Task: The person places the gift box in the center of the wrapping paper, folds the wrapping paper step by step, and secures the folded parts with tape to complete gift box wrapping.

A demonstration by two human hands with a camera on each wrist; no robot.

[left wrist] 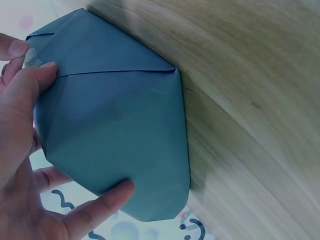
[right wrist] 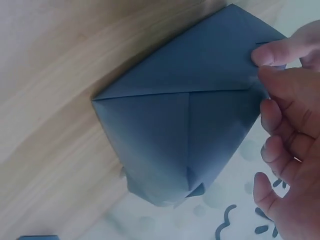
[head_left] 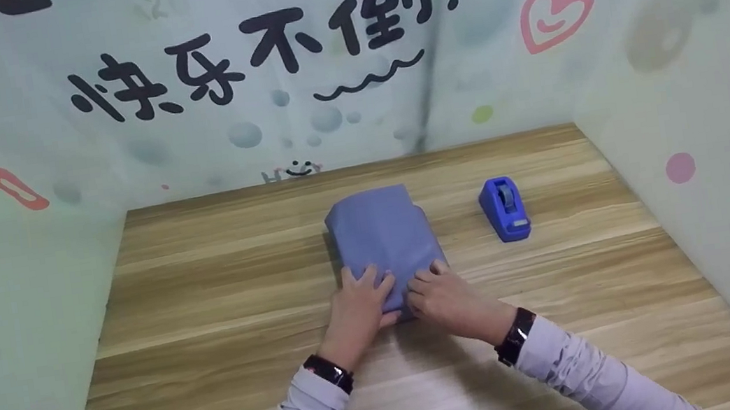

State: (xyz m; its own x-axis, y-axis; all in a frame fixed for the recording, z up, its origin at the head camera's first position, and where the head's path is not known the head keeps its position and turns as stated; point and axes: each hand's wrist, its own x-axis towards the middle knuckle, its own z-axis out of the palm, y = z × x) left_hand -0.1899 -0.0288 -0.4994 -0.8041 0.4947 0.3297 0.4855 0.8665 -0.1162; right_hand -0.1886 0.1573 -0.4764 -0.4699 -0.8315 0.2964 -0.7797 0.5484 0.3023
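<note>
A blue paper-wrapped package (head_left: 382,231) lies on the wooden table, its near end folded into a pointed flap (left wrist: 115,52). My left hand (head_left: 358,304) is on its near left part, fingers spread over the paper, with the thumb at the folded end. At the near right corner my right hand (head_left: 451,299) has its fingers curled and the thumb brought in against them. A small bit of clear tape (left wrist: 31,57) shows by these right fingertips, at the flap's edge. The fingers (right wrist: 270,117) partly hide that edge in the right wrist view.
A blue tape dispenser (head_left: 507,211) stands on the table (head_left: 226,273) to the right of the package. Printed backdrop sheets (head_left: 339,116) rise behind the table and along both sides.
</note>
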